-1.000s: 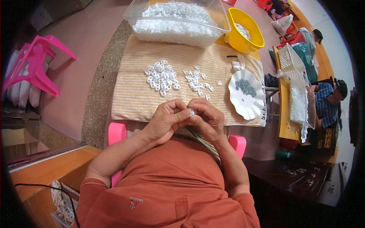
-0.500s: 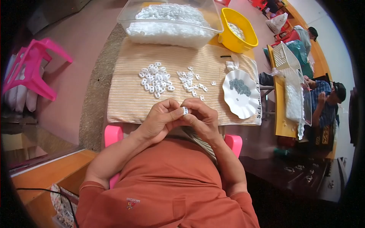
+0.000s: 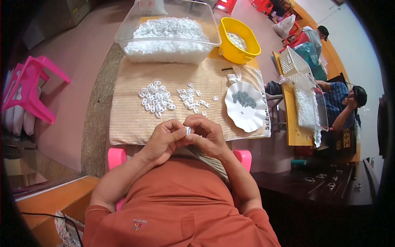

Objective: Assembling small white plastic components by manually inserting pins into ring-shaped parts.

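Close to my body, at the near edge of a striped towel point(image 3: 127, 131), both hands meet around one small white oval plastic piece point(image 3: 188, 130). My left hand point(image 3: 164, 138) pinches it between thumb and forefinger. From the other side my right hand point(image 3: 209, 136) grips it too, fingertips curled against it; they partly hide the piece. Beyond the hands lies a heap of white two-holed oval pieces point(image 3: 156, 99), with a smaller scattered group point(image 3: 189, 97) to its right. A white scalloped plate point(image 3: 247, 124) farther right holds a mound of tiny grey-green parts point(image 3: 243, 99).
At the back stands a clear plastic bin point(image 3: 168, 57) full of white pieces, beside a yellow basin point(image 3: 251, 50). A pink stool point(image 3: 35, 88) is on the left floor. To the right, a co-worker point(image 3: 339, 99) sits at another table point(image 3: 294, 131) with a white basket point(image 3: 295, 65).
The whole view has shifted, so the towel and its contents appear farther left and slightly lower. Both hands stay closed on the piece. The co-worker's arm has moved.
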A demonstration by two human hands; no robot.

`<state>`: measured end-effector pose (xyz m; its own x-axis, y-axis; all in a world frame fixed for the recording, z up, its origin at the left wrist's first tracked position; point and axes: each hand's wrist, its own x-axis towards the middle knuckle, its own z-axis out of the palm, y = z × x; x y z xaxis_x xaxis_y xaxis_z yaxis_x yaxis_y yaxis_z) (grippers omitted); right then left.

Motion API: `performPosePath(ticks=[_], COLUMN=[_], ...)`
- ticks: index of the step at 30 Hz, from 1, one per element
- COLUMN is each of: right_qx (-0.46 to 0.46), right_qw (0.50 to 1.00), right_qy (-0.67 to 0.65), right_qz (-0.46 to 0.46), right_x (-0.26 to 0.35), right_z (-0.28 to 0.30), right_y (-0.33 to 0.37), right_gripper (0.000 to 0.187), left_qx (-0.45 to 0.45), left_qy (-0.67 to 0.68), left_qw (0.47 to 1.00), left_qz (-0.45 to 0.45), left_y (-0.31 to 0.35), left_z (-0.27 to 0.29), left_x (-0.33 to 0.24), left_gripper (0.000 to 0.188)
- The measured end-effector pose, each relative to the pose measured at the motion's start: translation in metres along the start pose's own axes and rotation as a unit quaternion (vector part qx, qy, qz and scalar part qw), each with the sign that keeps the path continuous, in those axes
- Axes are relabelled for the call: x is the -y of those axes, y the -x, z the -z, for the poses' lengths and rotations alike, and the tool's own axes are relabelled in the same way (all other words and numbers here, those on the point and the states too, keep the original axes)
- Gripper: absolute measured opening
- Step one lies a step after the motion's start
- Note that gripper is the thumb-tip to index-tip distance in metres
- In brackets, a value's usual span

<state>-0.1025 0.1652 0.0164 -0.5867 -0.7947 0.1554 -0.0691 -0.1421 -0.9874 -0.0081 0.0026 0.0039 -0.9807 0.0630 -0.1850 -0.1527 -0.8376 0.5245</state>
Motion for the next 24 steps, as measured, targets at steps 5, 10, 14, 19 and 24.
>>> performPosePath(ticks=[5, 10, 14, 19, 24], right_qx=[0.03, -0.212, -0.339, -0.467, -0.543], right_qw=[0.998, 0.887, 0.766, 0.613, 0.63], right_qy=[0.048, 0.352, 0.445, 0.587, 0.501], right_qz=[0.0, 0.209, 0.316, 0.247, 0.238], right_x=[0.033, 0.081, 0.101, 0.13, 0.152], right_z=[0.005, 0.023, 0.055, 0.063, 0.064], right_y=[-0.001, -0.009, -0.014, -0.023, -0.039], right_gripper=[0.015, 0.02, 0.025, 0.022, 0.023], left_qx=[0.037, 0.012, 0.02, 0.019, 0.02], left_qy=[0.009, -0.032, -0.038, -0.029, -0.039], left_qw=[0.999, 0.999, 0.999, 0.999, 0.999], left_qz=[0.021, 0.04, 0.03, 0.029, 0.026], left_y=[0.002, 0.004, 0.004, 0.004, 0.004], left_z=[0.002, -0.001, -0.002, -0.001, -0.001], left_x=[0.0, -0.002, -0.002, -0.003, -0.003], left_gripper=[0.008, 0.011, 0.009, 0.007, 0.007])
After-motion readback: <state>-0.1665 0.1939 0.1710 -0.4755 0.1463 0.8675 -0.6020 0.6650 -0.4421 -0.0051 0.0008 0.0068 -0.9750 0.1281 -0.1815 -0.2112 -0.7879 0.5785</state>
